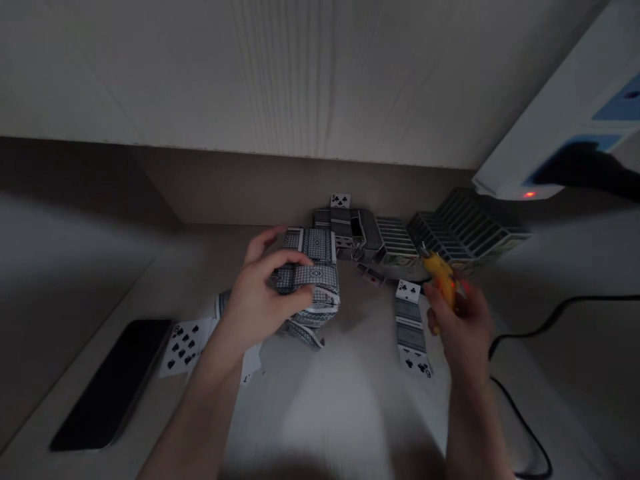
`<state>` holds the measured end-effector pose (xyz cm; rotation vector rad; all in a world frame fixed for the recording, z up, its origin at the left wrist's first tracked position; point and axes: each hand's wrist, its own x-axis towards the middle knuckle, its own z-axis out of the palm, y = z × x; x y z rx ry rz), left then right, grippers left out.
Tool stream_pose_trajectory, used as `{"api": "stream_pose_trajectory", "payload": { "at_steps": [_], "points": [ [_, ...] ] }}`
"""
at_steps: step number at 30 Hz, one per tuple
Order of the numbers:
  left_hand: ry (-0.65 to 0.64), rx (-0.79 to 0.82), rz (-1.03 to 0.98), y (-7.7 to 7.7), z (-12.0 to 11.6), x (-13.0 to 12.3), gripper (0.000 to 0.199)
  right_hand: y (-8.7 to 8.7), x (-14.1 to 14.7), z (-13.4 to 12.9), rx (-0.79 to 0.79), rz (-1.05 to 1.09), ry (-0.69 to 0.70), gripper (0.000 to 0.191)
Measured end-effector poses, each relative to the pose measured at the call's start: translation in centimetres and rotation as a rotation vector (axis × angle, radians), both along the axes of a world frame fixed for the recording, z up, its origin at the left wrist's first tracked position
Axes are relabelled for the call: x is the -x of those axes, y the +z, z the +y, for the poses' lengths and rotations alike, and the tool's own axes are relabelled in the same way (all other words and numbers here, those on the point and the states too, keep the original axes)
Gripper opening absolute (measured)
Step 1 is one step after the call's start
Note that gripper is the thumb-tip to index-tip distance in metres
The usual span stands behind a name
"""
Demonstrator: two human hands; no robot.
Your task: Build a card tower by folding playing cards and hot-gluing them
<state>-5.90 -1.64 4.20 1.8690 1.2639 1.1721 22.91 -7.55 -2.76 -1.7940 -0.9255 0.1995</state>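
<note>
Both hands are occupied: a block of folded cards is held by the left hand, and a yellow tool with a metal tip is gripped by the right hand. The block sits mid-bench, its left side partly covered by the fingers. The tool's rear end is hidden by the right hand, and loose cards are half blocked by the left forearm. Both forearms are cut off at the bottom, the black plug at the right edge. The far clutter is pretty dim, so details of the slatted card pieces can't really be made out.

Headroom is limited by a pale panel overhead. Open bench is left in front of the block — and between it and the card strip, which lies just left of the right hand. The far left is bounded by a phone.

The left thumb and fingers are spread over the block; the right hand is curled, with the tool's tip pointed up and away.
</note>
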Motion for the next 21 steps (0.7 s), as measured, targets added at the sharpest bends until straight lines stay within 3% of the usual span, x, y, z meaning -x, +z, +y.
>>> {"api": "stream_pose_trajectory", "payload": {
  "at_steps": [4, 7, 13, 21],
  "points": [
    [-0.040, -0.046, -0.012, 0.2, -0.1, -0.1, 0.017, 2.0, 2.7, -0.9, -0.217, 0.197, 0.303, 0.066],
    [-0.025, -0.065, 0.027, 0.5, -0.5, -0.3, 0.016, 2.9, 4.2, -1.9, -0.194, 0.191, 0.454, 0.064],
    [0.146, -0.136, 0.113, 1.4, -1.0, -0.8, 0.012, 3.2, 4.7, -3.1, -0.230, -0.185, 0.392, 0.067],
    [0.156, -0.093, 0.207, 2.3, -0.6, -2.2, 0.015, 4.7, 5.2, -2.0, -0.239, -0.698, 0.353, 0.072]
  ]
}}
